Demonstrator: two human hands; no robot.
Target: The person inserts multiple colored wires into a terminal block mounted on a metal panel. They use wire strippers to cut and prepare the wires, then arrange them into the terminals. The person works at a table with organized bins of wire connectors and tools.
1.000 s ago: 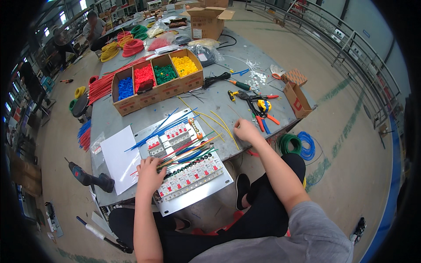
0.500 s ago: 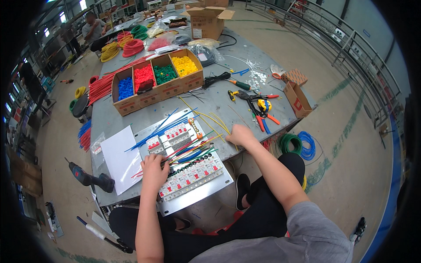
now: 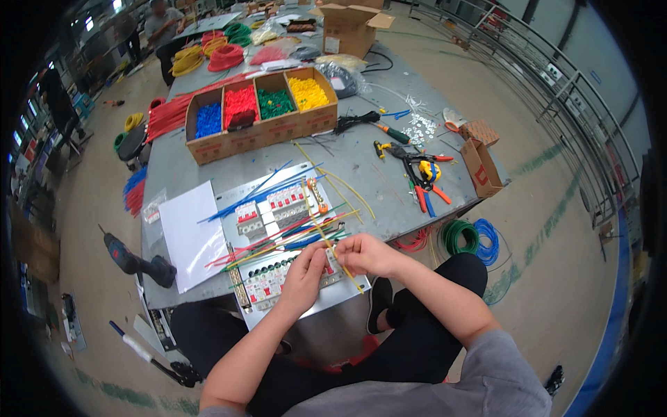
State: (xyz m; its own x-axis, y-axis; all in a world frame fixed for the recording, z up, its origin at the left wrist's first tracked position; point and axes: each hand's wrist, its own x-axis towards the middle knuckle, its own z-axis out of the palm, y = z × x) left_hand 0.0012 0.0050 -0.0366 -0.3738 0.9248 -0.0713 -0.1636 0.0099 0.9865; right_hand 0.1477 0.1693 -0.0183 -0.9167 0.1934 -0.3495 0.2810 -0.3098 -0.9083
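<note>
Over the near edge of a metal mounting plate (image 3: pixel 243 187), my two hands have come close together. My right hand (image 3: pixel 365 255) pinches a thin yellow wire (image 3: pixel 353 278) that slants across the plate. The fingers of my left hand (image 3: pixel 302 281) are closed against the same wire, just left of the right fingertips. Beneath the hands runs a row of circuit breakers (image 3: pixel 267 285) with red switches, partly covered by my left hand. Two smaller breaker groups (image 3: pixel 248 214) sit farther back. Loose red, green, blue and yellow wires (image 3: pixel 260 247) lie across the plate between them.
A divided cardboard box (image 3: pixel 257 132) holds blue, red, green and yellow small parts. Pliers (image 3: pixel 417 174), a yellow tape measure (image 3: pixel 429 171) and a screwdriver (image 3: pixel 393 133) lie at right. White paper (image 3: pixel 191 236) and a cordless drill (image 3: pixel 135 260) are at left. Wire coils (image 3: pixel 460 236) rest on the floor.
My right hand has moved left from the table edge with a yellow wire. The left hand has moved right from the loose wires to meet it over the breaker row.
</note>
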